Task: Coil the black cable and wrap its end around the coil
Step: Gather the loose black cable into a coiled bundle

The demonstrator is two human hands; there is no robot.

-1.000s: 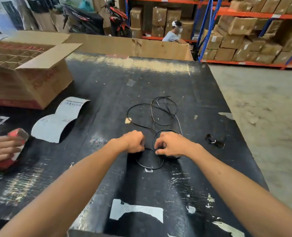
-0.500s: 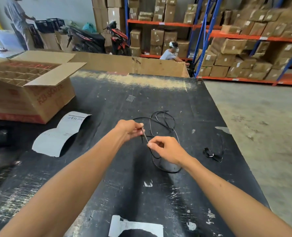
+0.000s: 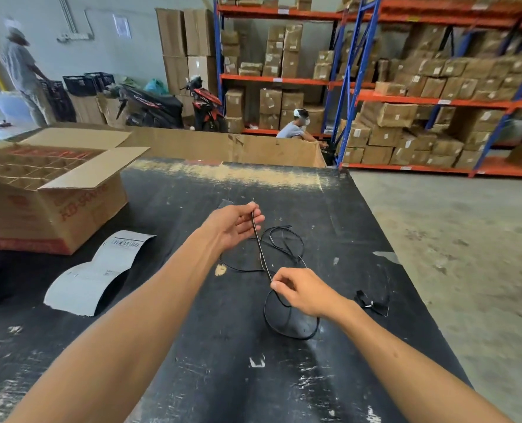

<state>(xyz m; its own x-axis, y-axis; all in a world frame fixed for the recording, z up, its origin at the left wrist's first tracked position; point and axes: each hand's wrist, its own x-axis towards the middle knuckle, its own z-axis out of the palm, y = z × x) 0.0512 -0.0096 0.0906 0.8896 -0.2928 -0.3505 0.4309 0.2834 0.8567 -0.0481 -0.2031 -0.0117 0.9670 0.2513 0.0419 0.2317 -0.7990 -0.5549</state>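
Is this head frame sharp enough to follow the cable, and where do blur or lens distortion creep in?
Head view: the cable reads sharp where it is stretched between the left hand and right hand; the shelves at the upper right are smeared with motion blur; the wide lens bows the table edges and stretches both forearms; light is soft and even, with faint glare on the tabletop.

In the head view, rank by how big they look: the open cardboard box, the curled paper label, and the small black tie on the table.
1. cardboard box
2. paper label
3. black tie, clearly smallest
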